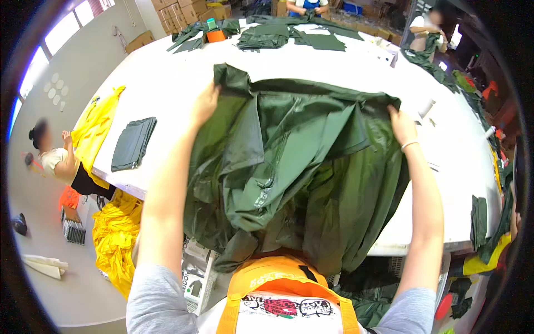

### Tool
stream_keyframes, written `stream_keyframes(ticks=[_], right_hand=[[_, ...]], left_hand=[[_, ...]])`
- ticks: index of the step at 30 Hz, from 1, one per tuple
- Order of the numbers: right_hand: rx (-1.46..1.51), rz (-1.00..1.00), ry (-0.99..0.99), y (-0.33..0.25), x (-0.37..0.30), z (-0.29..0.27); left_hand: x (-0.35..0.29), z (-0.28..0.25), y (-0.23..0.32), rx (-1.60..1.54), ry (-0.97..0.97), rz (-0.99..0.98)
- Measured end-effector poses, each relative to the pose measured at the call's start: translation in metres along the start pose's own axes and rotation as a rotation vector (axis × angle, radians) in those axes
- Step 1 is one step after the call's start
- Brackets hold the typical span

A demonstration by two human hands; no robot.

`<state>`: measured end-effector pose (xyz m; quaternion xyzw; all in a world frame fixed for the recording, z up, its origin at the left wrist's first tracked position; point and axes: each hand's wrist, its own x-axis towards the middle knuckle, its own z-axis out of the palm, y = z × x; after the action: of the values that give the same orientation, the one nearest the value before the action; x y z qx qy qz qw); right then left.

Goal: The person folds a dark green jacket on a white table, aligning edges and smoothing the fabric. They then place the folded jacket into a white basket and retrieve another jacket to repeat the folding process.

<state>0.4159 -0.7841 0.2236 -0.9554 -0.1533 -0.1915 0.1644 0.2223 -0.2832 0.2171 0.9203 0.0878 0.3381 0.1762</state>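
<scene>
Green garment, glossy, creased, draped between fingers

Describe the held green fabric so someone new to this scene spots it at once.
Start from the big white table; at its near side, the left hand and right hand hold up a large dark green fabric piece by its upper edge. Unlike the folded dark green bundle lying on the table to its left, it is spread wide and hangs in loose folds.
</scene>
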Motion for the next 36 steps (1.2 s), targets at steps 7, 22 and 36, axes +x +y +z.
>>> stream_keyframes(ticks=[7,22,36], right_hand=[[0.034,0.26,-0.559,0.043,0.027,0.207],[0.225,0.245,-0.374,0.058,0.032,0.249],[0.647,0.014,-0.795,-0.056,0.037,0.168]], left_hand=[[-0.005,0.174,-0.05,0.201,-0.458,-0.249],[0.025,0.284,-0.177,0.28,-0.367,-0.918],[0.06,0.281,0.113,-0.734,-0.532,0.534]])
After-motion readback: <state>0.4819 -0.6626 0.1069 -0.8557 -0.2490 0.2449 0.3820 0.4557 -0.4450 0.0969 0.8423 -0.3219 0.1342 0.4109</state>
